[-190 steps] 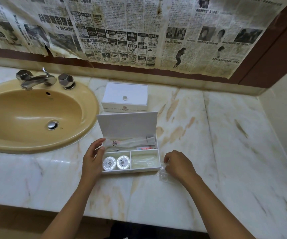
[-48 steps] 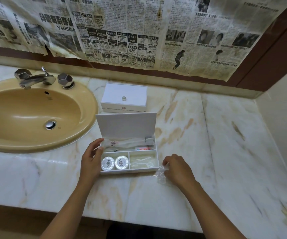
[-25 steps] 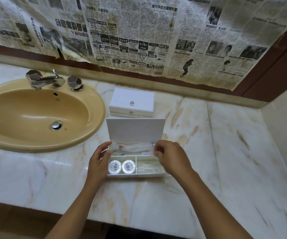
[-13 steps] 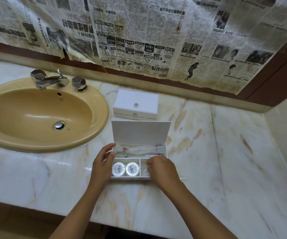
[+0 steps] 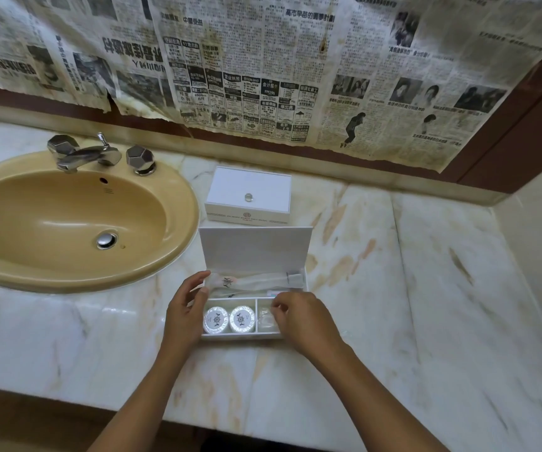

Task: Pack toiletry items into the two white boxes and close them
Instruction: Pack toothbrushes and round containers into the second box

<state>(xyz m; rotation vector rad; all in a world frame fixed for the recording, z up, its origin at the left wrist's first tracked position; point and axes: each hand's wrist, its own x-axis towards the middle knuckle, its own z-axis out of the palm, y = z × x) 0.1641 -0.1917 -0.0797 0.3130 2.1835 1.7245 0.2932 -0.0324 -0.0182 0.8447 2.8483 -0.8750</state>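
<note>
1. The open white box (image 5: 256, 334) sits at centre frame on the desk (image 5: 393, 288), lid upright.
2. The left hand (image 5: 185, 318), fingers loosely curled, steadies the box's left edge.
3. The right hand (image 5: 299, 318) pinches a clear packet (image 5: 265, 319) in the lower-right compartment.
4. The closed white box (image 5: 248, 195) lies just above.

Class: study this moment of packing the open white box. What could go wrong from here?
1. Long wrapped items in the rear compartment look piled high; the raised lid may not shut flat.
2. The right hand over the front-right compartment could catch under a closing lid.
3. Nudging the open box might jostle the round soaps.
</note>
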